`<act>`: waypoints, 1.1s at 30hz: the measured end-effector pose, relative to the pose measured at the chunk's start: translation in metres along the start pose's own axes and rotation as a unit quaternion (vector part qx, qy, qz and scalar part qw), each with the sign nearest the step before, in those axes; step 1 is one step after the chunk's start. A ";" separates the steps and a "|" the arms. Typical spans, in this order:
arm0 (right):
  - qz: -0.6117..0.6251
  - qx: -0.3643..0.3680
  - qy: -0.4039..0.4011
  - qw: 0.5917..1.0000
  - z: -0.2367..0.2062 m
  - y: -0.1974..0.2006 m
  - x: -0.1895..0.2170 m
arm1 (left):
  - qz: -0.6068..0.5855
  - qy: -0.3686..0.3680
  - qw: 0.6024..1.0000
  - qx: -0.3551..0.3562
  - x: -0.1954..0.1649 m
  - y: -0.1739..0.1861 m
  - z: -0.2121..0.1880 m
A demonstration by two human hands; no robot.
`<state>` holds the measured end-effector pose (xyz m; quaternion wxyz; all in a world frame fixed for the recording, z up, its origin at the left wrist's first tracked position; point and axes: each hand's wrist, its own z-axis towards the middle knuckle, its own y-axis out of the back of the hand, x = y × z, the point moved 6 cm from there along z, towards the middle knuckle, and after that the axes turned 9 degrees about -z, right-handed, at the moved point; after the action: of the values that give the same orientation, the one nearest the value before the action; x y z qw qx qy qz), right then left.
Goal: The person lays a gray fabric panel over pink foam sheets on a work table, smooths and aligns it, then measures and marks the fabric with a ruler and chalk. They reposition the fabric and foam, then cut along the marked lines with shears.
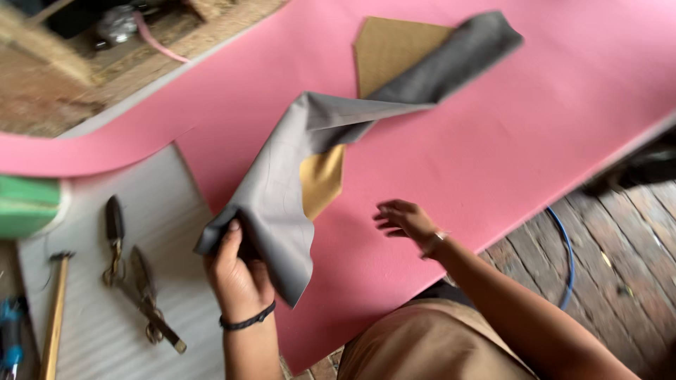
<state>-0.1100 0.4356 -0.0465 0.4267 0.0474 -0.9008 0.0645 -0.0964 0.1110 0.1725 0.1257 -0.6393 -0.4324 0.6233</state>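
My left hand (236, 271) grips the near corner of a grey sheet of fabric (282, 176) and lifts it off a large pink foam sheet (493, 134). The grey sheet twists upward toward its far end (458, 53). A tan cut piece (391, 49) lies under it on the pink sheet, and a tan patch (322, 179) shows beneath the lifted fold. My right hand (403, 219) hovers over the pink sheet just right of the grey sheet, fingers spread, holding nothing. A dark band circles my left wrist.
A pale grey board (127, 331) lies left of the pink sheet, with large metal shears (137, 281) and a wooden-handled hammer (55, 309) on it. A green block (24, 204) sits at the far left. A blue hose (567, 253) lies on the plank floor at right.
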 end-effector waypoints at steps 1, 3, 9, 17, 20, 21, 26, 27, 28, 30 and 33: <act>0.080 0.012 -0.009 0.997 0.027 -0.018 0.014 | 0.009 -0.028 0.999 -0.017 -0.013 -0.001 -0.007; 0.221 0.052 0.001 0.974 0.080 -0.042 0.049 | 0.024 -0.080 0.995 -0.047 -0.038 -0.003 -0.021; 0.378 0.147 0.001 0.914 0.171 -0.094 0.125 | 0.057 -0.150 0.980 -0.116 -0.093 0.004 -0.059; 0.407 0.139 0.023 0.902 0.164 -0.029 0.135 | 0.068 -0.231 0.953 -0.183 -0.109 0.026 -0.061; 0.389 0.103 -0.003 0.915 0.137 0.031 0.113 | 0.052 -0.236 0.955 -0.174 -0.107 0.030 -0.052; 0.385 0.085 -0.012 0.919 0.125 0.049 0.107 | 0.042 -0.236 0.956 -0.168 -0.105 0.031 -0.049; 0.425 -0.093 0.090 0.896 0.064 0.151 0.109 | 0.060 -0.216 0.964 -0.141 -0.098 0.035 -0.031; 0.441 -0.119 0.140 0.879 0.054 0.172 0.118 | 0.043 -0.202 0.970 -0.127 -0.097 0.037 -0.023; 0.486 -0.099 0.173 0.851 0.051 0.189 0.129 | 0.013 -0.178 0.981 -0.077 -0.094 0.035 -0.011; 0.509 -0.091 0.220 0.827 0.057 0.223 0.152 | -0.047 -0.132 0.990 0.022 -0.090 0.030 0.015; 0.424 0.317 0.417 0.739 0.079 0.232 0.238 | -0.028 -0.159 0.987 0.006 -0.091 0.031 0.073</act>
<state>-0.3529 0.6455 0.0711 0.6482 -0.2388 -0.4874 0.5342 -0.1361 0.0007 0.1994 0.0763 -0.5189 -0.4611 0.7158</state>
